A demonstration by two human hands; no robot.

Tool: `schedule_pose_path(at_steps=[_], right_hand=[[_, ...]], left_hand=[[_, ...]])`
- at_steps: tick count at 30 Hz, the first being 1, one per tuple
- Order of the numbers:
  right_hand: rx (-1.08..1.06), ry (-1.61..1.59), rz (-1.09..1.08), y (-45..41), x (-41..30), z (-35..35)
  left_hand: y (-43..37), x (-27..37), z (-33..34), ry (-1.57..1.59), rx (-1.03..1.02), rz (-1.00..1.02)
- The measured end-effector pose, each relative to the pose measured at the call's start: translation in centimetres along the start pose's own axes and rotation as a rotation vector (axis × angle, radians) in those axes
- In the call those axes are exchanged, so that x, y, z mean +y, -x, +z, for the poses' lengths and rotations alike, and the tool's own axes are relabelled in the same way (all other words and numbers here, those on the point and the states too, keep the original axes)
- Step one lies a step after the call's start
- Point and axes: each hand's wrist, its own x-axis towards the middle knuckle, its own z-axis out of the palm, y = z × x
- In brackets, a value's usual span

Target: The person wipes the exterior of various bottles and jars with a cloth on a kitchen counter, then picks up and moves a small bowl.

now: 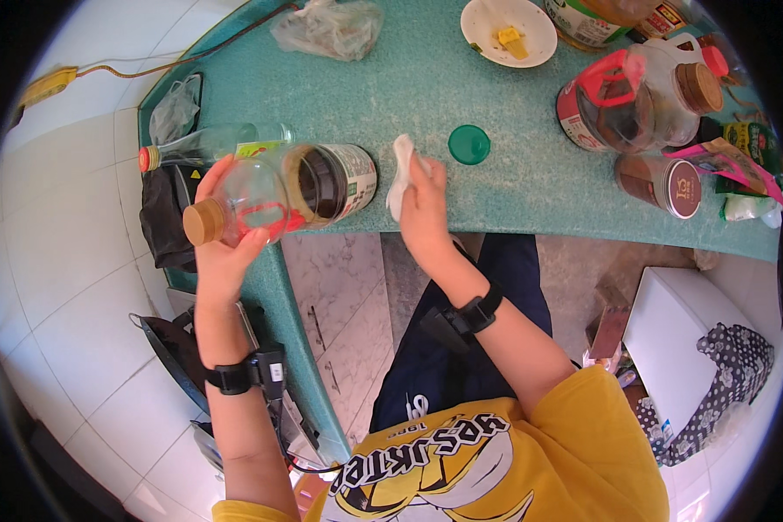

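My left hand [225, 254] grips the neck end of a large clear plastic jug [254, 189] with a tan cap, a red handle and dark contents near its labelled base. The jug stands on the green countertop [417, 91], near its front edge. To its right, my right hand [424, 202] pinches a folded white cloth or tissue [401, 173] just over the counter. A round green plastic lid [469, 145] lies to the right of that hand. Behind the jug is a clear bottle with a red cap [189, 149].
A white bowl [470, 32] with a yellow brush stands at the back. Several jugs, including one with a red handle [626, 98], and a brown canister [652, 183] are at right. Plastic bags [329, 29] and a black bag [166, 215] sit at back and left.
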Motion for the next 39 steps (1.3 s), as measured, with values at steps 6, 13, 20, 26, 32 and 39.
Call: schedule_pose_path(at_steps=[6, 13, 20, 26, 32, 39], right_hand=[[0.026, 0.099, -0.28, 1.0, -4.4, 0.8], [-0.107, 0.279, -0.141, -3.0, -1.2, 2.0], [-0.024, 0.108, -0.266, -1.7, -5.3, 2.8], [-0.168, 0.2, -0.204, -5.1, 0.1, 2.5], [-0.132, -0.032, -0.165, -1.5, -6.8, 1.3], [-0.316, -0.298, 0.149, -3.3, -0.2, -1.1]], left_hand=[[0.1, 2.5, 1.2, -0.058, 0.001, -0.074], [0.2, 1.8, 2.1, -0.111, 0.108, -0.136], [0.3, 1.3, 1.9, 0.006, 0.102, -0.172], [0.1, 1.6, 1.7, 0.044, 0.079, -0.175], [0.3, 0.6, 0.8, 0.054, 0.029, -0.124], [-1.4, 1.8, -0.7, 0.091, -0.124, -0.186]])
